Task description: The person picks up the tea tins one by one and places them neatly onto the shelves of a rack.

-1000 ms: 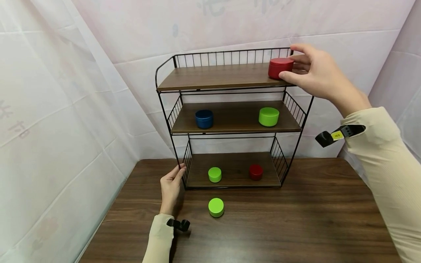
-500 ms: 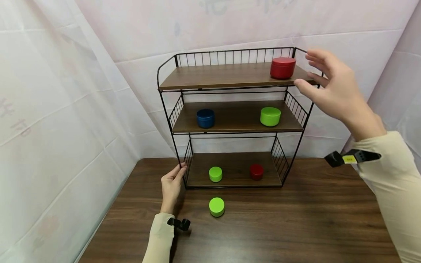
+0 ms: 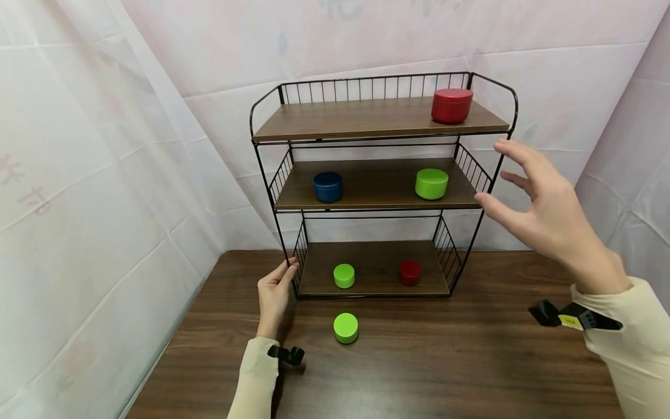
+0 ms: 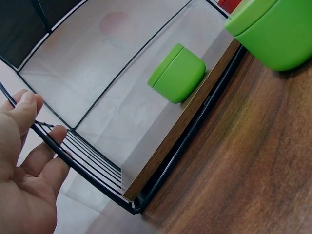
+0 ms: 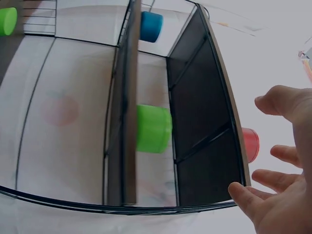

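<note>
A three-tier black wire rack (image 3: pixel 366 119) with brown boards stands on the table. My left hand (image 3: pixel 273 297) pinches its lower left front post; thumb and fingers curl round the wire in the left wrist view. My right hand (image 3: pixel 555 215), fingers spread and slightly bent, holds nothing in the air by the rack's right side. A red round tin (image 3: pixel 452 106) sits on the top tier at the right. The middle tier bears a blue tin (image 3: pixel 328 187) and a green tin (image 3: pixel 431 184). Below are a smaller green tin (image 3: pixel 344 276) and a dark red tin (image 3: pixel 409 273).
Another green tin (image 3: pixel 346 327) stands on the wooden table (image 3: pixel 445 361) in front of the rack. Pale cloth (image 3: pixel 157 145) hangs behind and at both sides. Black cameras (image 3: pixel 288 355) are strapped to both wrists.
My right hand has let go of the red tin on the top tier and moved right and down, away from it. My left hand keeps its hold on the rack.
</note>
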`<state>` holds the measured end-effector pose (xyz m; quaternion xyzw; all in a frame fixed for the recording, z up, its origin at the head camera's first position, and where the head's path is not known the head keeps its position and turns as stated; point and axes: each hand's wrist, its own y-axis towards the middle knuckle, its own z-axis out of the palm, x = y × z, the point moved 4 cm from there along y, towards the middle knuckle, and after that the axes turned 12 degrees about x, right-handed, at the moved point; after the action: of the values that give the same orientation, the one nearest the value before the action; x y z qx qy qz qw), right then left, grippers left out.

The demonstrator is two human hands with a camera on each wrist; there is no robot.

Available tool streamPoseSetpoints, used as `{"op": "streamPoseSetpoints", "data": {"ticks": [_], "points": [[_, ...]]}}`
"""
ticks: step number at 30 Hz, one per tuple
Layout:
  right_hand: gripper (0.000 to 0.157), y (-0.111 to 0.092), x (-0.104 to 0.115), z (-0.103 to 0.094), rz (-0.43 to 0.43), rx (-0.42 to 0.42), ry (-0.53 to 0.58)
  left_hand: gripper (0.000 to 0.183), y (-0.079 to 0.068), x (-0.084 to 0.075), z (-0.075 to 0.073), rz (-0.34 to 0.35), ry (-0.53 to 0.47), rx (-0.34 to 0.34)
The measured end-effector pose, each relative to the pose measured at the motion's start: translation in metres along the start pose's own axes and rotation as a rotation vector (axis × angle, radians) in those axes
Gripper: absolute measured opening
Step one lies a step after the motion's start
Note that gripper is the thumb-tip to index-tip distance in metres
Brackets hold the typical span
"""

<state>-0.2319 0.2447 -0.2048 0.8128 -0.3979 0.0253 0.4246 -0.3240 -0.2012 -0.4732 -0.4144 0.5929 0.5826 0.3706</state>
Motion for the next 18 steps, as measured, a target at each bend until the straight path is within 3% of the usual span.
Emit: {"op": "streamPoseSetpoints", "data": {"ticks": [4,10,18], "points": [[0.095,-0.014,-0.002,0.01,-0.012,0.018,0.003,0.026,-0.004,-0.014,0.002,0.002,0.018,-0.001],[0.102,-0.039,-0.005,0.032,-0.007,0.047,0.036,0.026,-0.005,-0.016,0.001,0.003,0.02,0.002],[0.096,-0.078,-0.017,0.084,0.081,0.12,0.088,0.027,-0.004,-0.014,0.003,0.01,0.009,0.006]]}}
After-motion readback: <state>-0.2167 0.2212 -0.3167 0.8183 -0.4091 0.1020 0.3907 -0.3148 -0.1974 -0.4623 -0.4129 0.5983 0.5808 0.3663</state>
